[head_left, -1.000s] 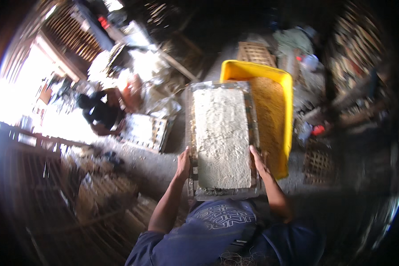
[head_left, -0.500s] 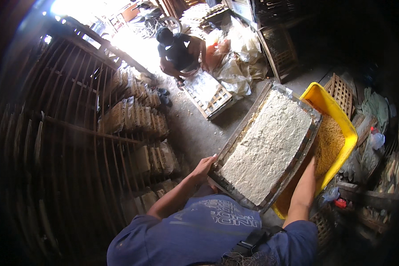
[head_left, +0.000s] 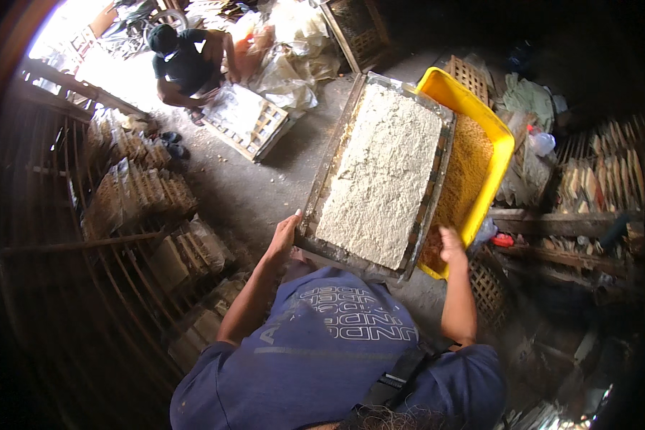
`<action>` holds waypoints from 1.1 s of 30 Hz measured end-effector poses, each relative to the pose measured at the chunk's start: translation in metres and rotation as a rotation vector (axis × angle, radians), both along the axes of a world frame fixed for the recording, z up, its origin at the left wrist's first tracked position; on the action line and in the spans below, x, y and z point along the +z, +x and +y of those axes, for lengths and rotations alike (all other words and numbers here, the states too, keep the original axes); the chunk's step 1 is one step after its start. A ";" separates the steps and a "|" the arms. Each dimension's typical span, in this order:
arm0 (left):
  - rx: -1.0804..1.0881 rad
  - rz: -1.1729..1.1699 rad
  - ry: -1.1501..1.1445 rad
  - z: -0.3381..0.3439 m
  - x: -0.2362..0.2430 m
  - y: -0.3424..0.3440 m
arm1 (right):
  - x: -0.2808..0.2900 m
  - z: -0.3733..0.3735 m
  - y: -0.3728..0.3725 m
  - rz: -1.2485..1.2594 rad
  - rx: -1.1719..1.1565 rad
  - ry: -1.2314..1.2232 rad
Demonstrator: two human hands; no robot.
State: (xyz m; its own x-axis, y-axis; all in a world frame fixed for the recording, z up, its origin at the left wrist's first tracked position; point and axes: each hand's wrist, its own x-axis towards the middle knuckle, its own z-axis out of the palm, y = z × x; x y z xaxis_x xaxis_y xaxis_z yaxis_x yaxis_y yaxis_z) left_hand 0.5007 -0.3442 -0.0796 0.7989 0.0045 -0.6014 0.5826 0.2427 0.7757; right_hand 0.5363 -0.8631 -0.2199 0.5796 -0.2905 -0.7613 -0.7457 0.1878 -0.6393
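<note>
A wooden-framed tray (head_left: 383, 172) carries a flat, crumbly off-white layer. It tilts away from me, resting partly over a yellow plastic tub (head_left: 504, 154) full of orange-brown grains (head_left: 468, 161). My left hand (head_left: 285, 235) grips the tray's near left corner, thumb on top and fingers hidden beneath the frame. Off the tray, my right hand (head_left: 452, 247) hovers by the tub's near end, slightly blurred, its fingers apart and holding nothing. The tray's underside and what supports it are hidden.
Ahead left, a person (head_left: 190, 61) crouches over a slatted crate (head_left: 261, 129) with plastic sheeting. Shelves hold wrapped slabs (head_left: 140, 193) on the left. Crumpled plastic bags (head_left: 294, 50) lie beyond, a woven basket (head_left: 486, 287) is right of my right hand, and more racks (head_left: 598, 179) stand right.
My right hand has come out from under the tray's right side and drawn back toward me. My left hand keeps its grip on the corner. The whole view has shifted rightward.
</note>
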 end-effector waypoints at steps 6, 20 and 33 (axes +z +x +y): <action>-0.085 -0.075 -0.131 0.034 -0.036 -0.011 | 0.219 0.123 0.008 -0.331 0.219 0.687; 0.054 -0.006 -0.160 0.170 -0.043 -0.051 | 0.320 0.241 0.177 -0.594 0.572 -0.440; 0.155 -0.027 -0.192 0.208 -0.044 -0.040 | 0.249 0.214 0.147 -0.648 0.253 -0.340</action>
